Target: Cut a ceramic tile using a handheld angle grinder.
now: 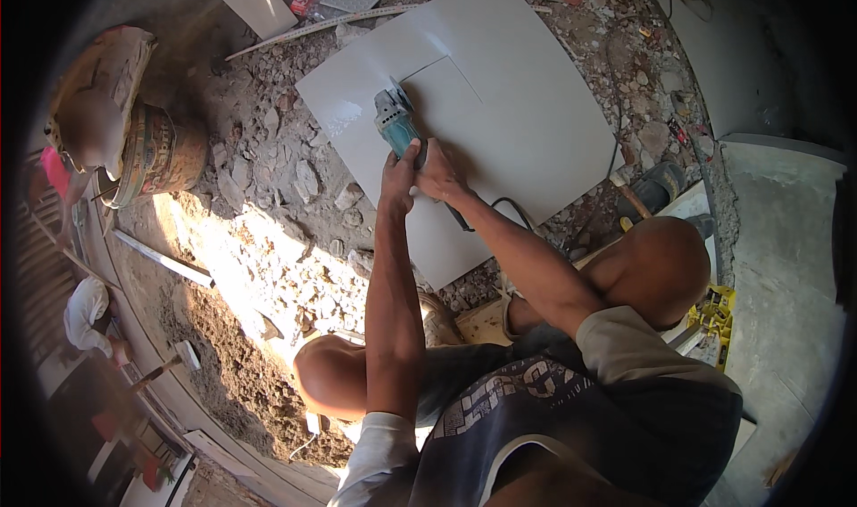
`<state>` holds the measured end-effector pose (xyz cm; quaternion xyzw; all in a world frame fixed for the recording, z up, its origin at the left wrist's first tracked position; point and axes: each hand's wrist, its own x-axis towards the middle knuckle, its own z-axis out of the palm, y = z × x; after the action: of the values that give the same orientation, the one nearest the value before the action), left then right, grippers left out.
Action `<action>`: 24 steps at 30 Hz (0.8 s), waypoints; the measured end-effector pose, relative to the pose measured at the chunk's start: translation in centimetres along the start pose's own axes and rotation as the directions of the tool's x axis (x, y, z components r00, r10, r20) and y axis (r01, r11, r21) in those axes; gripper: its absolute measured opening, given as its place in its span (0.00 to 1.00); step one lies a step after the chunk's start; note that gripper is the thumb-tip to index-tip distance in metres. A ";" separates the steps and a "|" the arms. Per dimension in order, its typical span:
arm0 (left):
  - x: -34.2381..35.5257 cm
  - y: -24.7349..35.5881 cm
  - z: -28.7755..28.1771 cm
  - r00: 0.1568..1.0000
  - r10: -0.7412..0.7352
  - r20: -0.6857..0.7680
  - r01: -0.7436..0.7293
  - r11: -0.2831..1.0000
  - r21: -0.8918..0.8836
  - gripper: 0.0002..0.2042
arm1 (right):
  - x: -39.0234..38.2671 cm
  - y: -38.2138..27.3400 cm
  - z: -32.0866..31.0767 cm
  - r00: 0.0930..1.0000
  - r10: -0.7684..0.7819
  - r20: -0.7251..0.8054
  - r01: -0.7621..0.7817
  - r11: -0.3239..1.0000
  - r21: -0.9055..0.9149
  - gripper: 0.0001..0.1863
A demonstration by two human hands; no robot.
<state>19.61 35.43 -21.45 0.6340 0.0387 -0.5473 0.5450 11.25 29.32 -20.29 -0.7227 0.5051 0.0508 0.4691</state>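
A teal angle grinder [399, 125] is held between my two hands, its grey head pointing away from me. My left hand [397, 184] is closed round the near left side of its body. On the right side, my right hand [436, 173] wraps the rear of the body, where fingers hide part of it. The cutting disc stands on edge against a large pale tile [527, 141]. A thin dark line with a corner runs across the tile from beside the disc. The grinder's black cord trails over the tile beside my right forearm.
Broken rubble [303, 181] surrounds the tile. To the left stands a stained bucket [161, 154] with a sack on it. A hammer [183, 357] lies at the lower left, near another person's arm [87, 315]. A yellow tool [714, 315] lies beside my right knee.
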 end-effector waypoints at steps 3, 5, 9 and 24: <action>0.5 -0.5 -0.5 1.000 0.014 0.007 -0.014 1.000 0.003 0.28 | 0.0 -0.2 0.1 1.000 0.017 0.013 -0.017 1.000 0.018 0.33; 0.8 -0.7 -0.7 0.999 0.026 0.020 -0.026 1.000 0.002 0.28 | 0.1 -0.2 0.2 0.999 0.030 0.021 -0.030 0.999 0.034 0.36; 0.6 -0.6 -0.5 1.000 0.016 0.011 -0.016 1.000 0.025 0.29 | 0.2 0.2 0.3 1.000 0.017 0.020 -0.018 0.999 0.040 0.33; 0.5 -0.8 -0.4 1.000 0.013 0.024 -0.013 1.000 0.007 0.29 | 0.0 0.2 0.0 1.000 0.002 0.023 -0.003 0.999 0.034 0.35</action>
<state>19.60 35.73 -22.41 0.6296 0.0261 -0.5514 0.5467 11.07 29.33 -20.41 -0.7133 0.5013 0.0512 0.4871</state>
